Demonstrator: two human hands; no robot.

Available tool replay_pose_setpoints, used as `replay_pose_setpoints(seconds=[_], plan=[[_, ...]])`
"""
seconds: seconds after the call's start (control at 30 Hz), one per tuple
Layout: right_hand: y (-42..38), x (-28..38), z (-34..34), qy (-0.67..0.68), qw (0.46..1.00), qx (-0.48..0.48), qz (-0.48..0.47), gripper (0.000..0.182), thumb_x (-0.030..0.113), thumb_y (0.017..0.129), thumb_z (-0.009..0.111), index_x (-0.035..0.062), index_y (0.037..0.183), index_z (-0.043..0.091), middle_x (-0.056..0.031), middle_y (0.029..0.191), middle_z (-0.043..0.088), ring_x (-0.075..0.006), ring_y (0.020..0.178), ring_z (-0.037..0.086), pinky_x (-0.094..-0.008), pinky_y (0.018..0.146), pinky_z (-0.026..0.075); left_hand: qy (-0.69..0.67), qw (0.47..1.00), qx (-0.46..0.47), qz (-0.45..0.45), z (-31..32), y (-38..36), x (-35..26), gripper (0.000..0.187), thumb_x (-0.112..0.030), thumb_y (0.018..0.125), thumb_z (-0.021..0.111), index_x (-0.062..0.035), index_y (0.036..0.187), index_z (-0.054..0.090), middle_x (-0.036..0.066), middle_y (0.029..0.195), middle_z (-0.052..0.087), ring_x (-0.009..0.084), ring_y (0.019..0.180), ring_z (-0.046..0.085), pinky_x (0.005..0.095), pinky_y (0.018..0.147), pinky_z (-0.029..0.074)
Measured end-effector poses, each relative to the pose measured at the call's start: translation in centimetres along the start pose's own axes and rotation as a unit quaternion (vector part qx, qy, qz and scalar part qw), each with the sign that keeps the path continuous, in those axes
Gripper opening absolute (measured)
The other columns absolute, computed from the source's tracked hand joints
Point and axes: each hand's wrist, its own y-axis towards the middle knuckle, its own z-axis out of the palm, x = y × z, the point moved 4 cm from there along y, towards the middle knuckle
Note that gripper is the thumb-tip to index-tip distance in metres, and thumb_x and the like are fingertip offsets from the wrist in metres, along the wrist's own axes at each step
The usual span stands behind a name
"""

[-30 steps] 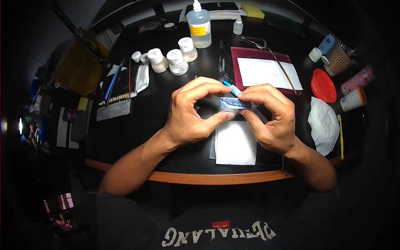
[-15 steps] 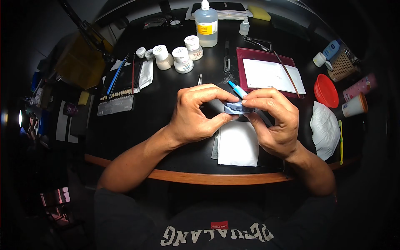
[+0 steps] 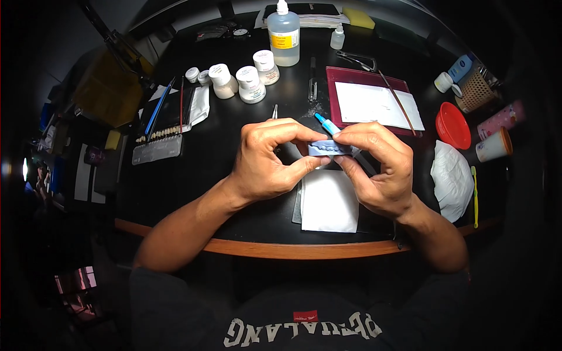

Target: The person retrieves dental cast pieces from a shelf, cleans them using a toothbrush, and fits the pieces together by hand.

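Between my two hands is a small blue-grey dental model [image 3: 329, 148], its row of teeth facing me. My left hand [image 3: 272, 155] pinches its left side with thumb and fingers. At the right side, my right hand [image 3: 380, 164] grips it the same way. A blue-capped tube [image 3: 326, 124] lies just beyond the model, close to the right fingertips. Below the hands, folded white paper [image 3: 329, 202] rests on the black table. The tips of metal tweezers [image 3: 275, 111] show behind my left hand.
Several white-lidded jars [image 3: 250, 85] and a large bottle [image 3: 285, 35] stand at the back. A maroon pad [image 3: 335, 88] with paper lies back right. A red bowl [image 3: 453, 126] and crumpled tissue [image 3: 452, 181] are at right. Brushes [image 3: 159, 108] and a tooth shade guide [image 3: 157, 149] lie left.
The model has tilted between my hands, so its tooth row shows more clearly. Both hands keep their grip. The whole view has shifted slightly.
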Motion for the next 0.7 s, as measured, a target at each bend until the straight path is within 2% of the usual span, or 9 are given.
replay_pose_setpoints(seconds=[0.23, 0.33, 0.43, 0.53, 0.63, 0.7], plan=[[-0.1, -0.41, 0.08, -0.005, 1.0, 0.008, -0.003, 0.034, -0.009, 0.073, 0.077, 0.0002, 0.106, 0.075, -0.0137, 0.1, 0.073, -0.0242, 0.09, 0.074, -0.0321, 0.076, 0.06, -0.008, 1.0, 0.004, -0.013, 0.3, -0.16, 0.36, 0.027, -0.002, 0.074, 0.088, 0.0005, 0.098, 0.078, 0.011, 0.088, 0.076, 0.0151, 0.076, 0.071, 0.0263, 0.07, 0.055], [-0.1, -0.35, 0.13, -0.002, 1.0, 0.006, -0.005, 0.034, -0.01, 0.072, 0.077, 0.0005, 0.104, 0.075, -0.0133, 0.1, 0.073, -0.0241, 0.09, 0.074, -0.0323, 0.076, 0.06, -0.006, 1.0, -0.015, 0.018, 0.4, -0.03, 0.29, 0.026, -0.001, 0.073, 0.087, 0.0, 0.097, 0.078, 0.011, 0.087, 0.076, 0.014, 0.069, 0.072, 0.0257, 0.061, 0.055], [0.03, -0.18, 0.09, 0.001, 1.0, 0.006, -0.007, 0.033, -0.012, 0.072, 0.076, 0.0009, 0.103, 0.074, -0.0127, 0.1, 0.073, -0.0238, 0.091, 0.074, -0.0322, 0.076, 0.06, -0.01, 1.0, -0.017, 0.021, 0.38, -0.09, 0.23, 0.026, 0.001, 0.073, 0.085, 0.0002, 0.097, 0.077, 0.011, 0.088, 0.076, 0.0144, 0.07, 0.073, 0.0257, 0.061, 0.055], [0.06, -0.12, 0.07, -0.002, 1.0, 0.007, -0.01, 0.033, -0.012, 0.072, 0.076, 0.0011, 0.102, 0.074, -0.0124, 0.1, 0.072, -0.0234, 0.091, 0.074, -0.0321, 0.076, 0.061, -0.013, 1.0, -0.011, 0.013, 0.34, -0.13, 0.25, 0.026, 0.002, 0.073, 0.085, 0.0002, 0.098, 0.077, 0.011, 0.089, 0.076, 0.015, 0.072, 0.074, 0.0257, 0.063, 0.056], [-0.08, -0.31, 0.12, 0.003, 1.0, 0.007, -0.007, 0.034, -0.013, 0.071, 0.076, 0.001, 0.102, 0.074, -0.0124, 0.1, 0.072, -0.0232, 0.091, 0.074, -0.032, 0.077, 0.061, -0.022, 1.0, -0.008, -0.002, 0.39, -0.24, 0.33, 0.031, 0.002, 0.073, 0.087, 0.0007, 0.102, 0.076, 0.011, 0.09, 0.076, 0.0142, 0.077, 0.072, 0.0256, 0.071, 0.056], [-0.05, -0.21, 0.05, 0.003, 1.0, 0.005, -0.007, 0.034, -0.013, 0.071, 0.076, 0.0009, 0.102, 0.074, -0.0127, 0.1, 0.072, -0.0232, 0.092, 0.074, -0.032, 0.077, 0.061, -0.047, 0.998, -0.031, -0.025, 0.54, -0.22, 0.33, 0.033, 0.001, 0.073, 0.088, 0.0009, 0.104, 0.076, 0.011, 0.091, 0.076, 0.0141, 0.078, 0.072, 0.0258, 0.072, 0.056]])
